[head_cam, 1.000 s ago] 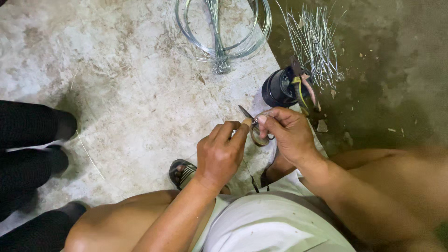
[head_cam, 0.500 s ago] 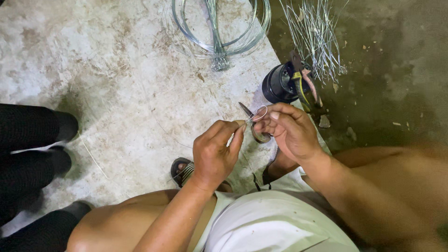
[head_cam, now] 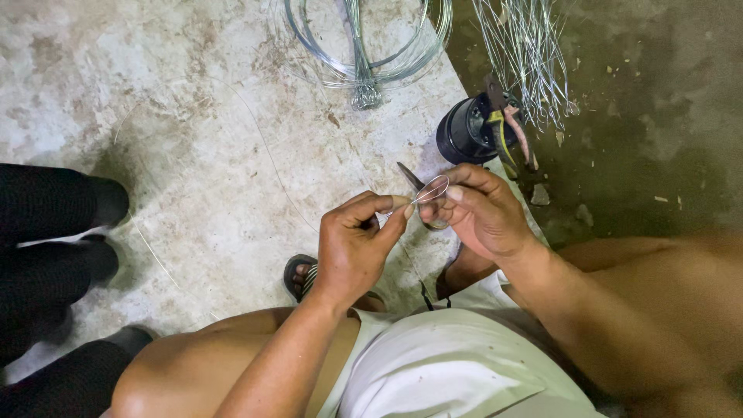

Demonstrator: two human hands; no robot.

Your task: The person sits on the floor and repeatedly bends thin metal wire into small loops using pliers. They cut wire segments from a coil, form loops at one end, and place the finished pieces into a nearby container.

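Observation:
My left hand pinches one end of a thin silver wire loop between thumb and forefinger. My right hand grips the other side of the same loop, fingers curled around it. A dark pointed metal piece sticks up behind the loop, just above my right fingers; I cannot tell what holds it. Both hands are close together above my knees, over the pale concrete floor.
A coil of grey wire lies on the floor ahead. A bundle of cut straight wires lies to its right. A black round container with pliers stands near my right hand. Another person's black-clad legs are at left.
My hands have shifted slightly down and left in view, and the wire loop between them has been drawn flatter and narrower. The container and wires have not moved.

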